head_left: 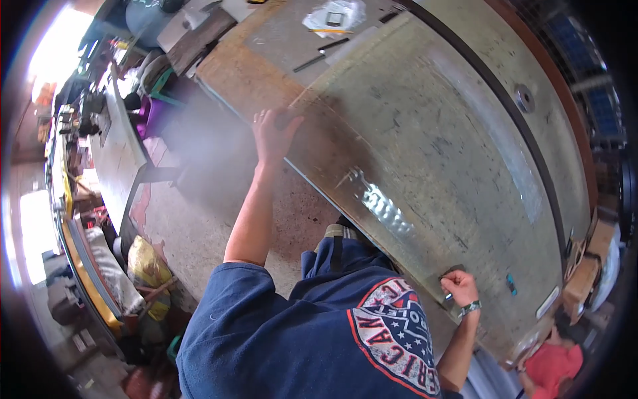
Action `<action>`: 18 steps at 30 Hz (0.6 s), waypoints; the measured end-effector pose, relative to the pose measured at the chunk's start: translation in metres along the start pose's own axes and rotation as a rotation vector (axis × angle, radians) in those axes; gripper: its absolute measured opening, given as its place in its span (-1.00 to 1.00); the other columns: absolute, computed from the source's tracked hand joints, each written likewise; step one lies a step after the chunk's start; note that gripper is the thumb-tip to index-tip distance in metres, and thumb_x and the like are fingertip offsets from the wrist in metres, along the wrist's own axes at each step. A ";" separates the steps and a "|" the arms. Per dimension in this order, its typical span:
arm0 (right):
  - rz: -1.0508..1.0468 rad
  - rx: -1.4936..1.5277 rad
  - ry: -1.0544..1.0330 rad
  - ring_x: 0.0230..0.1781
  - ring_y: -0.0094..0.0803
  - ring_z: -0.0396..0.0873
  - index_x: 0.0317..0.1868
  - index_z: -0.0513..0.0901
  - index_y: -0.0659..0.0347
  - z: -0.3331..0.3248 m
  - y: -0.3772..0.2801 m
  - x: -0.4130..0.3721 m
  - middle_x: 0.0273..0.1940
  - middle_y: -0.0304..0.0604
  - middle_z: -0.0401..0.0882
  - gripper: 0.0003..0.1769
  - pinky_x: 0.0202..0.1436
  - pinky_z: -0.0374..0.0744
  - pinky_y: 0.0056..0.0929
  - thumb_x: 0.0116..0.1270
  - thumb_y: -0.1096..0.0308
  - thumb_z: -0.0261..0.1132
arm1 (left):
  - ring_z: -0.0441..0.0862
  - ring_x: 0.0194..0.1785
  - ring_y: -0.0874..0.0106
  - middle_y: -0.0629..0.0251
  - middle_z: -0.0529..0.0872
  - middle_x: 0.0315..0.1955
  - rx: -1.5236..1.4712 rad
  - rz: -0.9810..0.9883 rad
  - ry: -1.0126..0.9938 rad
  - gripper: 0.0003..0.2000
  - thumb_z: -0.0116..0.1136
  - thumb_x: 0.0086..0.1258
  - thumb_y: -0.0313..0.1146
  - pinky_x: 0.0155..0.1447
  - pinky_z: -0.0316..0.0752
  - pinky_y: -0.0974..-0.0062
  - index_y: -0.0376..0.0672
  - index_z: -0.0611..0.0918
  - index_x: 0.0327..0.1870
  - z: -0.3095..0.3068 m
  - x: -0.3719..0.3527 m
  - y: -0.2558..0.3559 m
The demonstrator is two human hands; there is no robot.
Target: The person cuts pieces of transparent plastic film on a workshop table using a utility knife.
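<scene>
Pinching a slim item (448, 296), the right hand (463, 287) is at the worktable (239, 73) edge; likewise the left hand (274, 134), whose grip I can't tell; a plastic bag (316, 19) bears or contains a square piece (335, 19).

At left, a yellow sack (146, 267) and what may be a purple tub (153, 120); at right, a box (581, 284), a person (555, 364).
</scene>
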State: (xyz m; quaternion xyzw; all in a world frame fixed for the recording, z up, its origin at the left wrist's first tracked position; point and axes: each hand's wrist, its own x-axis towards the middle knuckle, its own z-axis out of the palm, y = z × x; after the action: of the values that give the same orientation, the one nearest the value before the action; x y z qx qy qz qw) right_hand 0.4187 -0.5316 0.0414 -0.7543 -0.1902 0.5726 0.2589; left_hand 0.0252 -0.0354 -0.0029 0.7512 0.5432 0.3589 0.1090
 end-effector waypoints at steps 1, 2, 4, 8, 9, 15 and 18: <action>0.007 0.003 0.000 -0.44 -0.55 0.63 -0.23 0.70 0.29 -0.003 0.002 -0.003 -0.41 -0.26 0.72 -0.92 -0.34 0.61 -0.49 0.35 0.48 0.44 | 0.67 -0.08 0.19 0.15 0.77 -0.21 0.022 0.041 0.045 -0.60 0.62 0.15 -0.16 0.03 0.58 0.26 -0.23 0.77 -0.11 0.004 -0.001 -0.002; -0.051 -0.064 -0.010 -0.44 -0.53 0.63 -0.23 0.71 0.27 -0.008 0.015 0.003 -0.41 -0.25 0.72 -0.90 -0.34 0.60 -0.47 0.36 0.43 0.45 | 0.69 -0.09 0.18 0.11 0.77 -0.22 0.046 0.048 0.037 -0.61 0.62 0.17 -0.14 -0.01 0.59 0.23 -0.23 0.77 -0.14 0.005 -0.003 -0.006; -0.083 -0.304 0.019 -0.43 -0.48 0.63 -0.22 0.72 0.21 -0.011 0.001 0.001 -0.42 -0.22 0.70 -0.80 -0.32 0.61 -0.40 0.37 0.25 0.44 | 0.74 -0.21 0.11 0.06 0.78 -0.31 0.173 0.337 0.026 -0.67 0.59 0.23 -0.17 -0.09 0.60 0.17 -0.23 0.78 -0.17 -0.010 0.009 0.005; -0.078 -0.213 0.092 -0.40 -0.49 0.65 -0.23 0.72 0.26 -0.039 0.043 -0.020 -0.38 -0.24 0.74 -0.77 -0.30 0.61 -0.40 0.38 0.24 0.44 | 0.77 -0.10 0.20 0.06 0.84 -0.16 0.053 0.086 -0.074 -0.61 0.49 0.34 -0.08 0.07 0.61 0.26 -0.27 0.81 -0.06 0.011 0.002 -0.014; -0.002 -0.133 0.113 -0.41 -0.52 0.64 -0.23 0.73 0.26 -0.040 0.045 -0.033 -0.39 -0.26 0.75 -0.79 -0.30 0.61 -0.41 0.38 0.27 0.45 | 0.77 -0.07 0.19 0.07 0.84 -0.14 0.052 0.088 -0.095 -0.58 0.49 0.34 -0.05 0.09 0.60 0.25 -0.26 0.81 -0.04 0.013 0.001 -0.021; 0.087 -0.076 0.192 -0.45 -0.59 0.61 -0.26 0.76 0.27 -0.058 0.047 -0.058 -0.41 -0.30 0.75 -0.81 -0.32 0.58 -0.47 0.37 0.30 0.47 | 0.74 0.01 0.19 0.07 0.83 -0.07 0.099 -0.030 -0.131 -0.51 0.44 0.36 0.05 0.17 0.58 0.27 -0.25 0.80 0.02 0.011 -0.001 -0.011; 0.024 -0.136 0.189 -0.43 -0.53 0.59 -0.27 0.76 0.26 -0.061 0.075 -0.048 -0.41 -0.25 0.75 -0.76 -0.30 0.56 -0.42 0.36 0.23 0.48 | 0.73 0.00 0.21 0.08 0.82 -0.07 0.082 -0.047 -0.127 -0.50 0.43 0.36 0.06 0.17 0.58 0.28 -0.25 0.80 0.02 0.012 -0.002 -0.015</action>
State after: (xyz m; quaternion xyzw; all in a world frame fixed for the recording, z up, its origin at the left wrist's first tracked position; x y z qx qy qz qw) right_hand 0.4637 -0.6301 0.0455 -0.8229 -0.1943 0.4879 0.2170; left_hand 0.0215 -0.0288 -0.0208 0.7632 0.5670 0.2854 0.1209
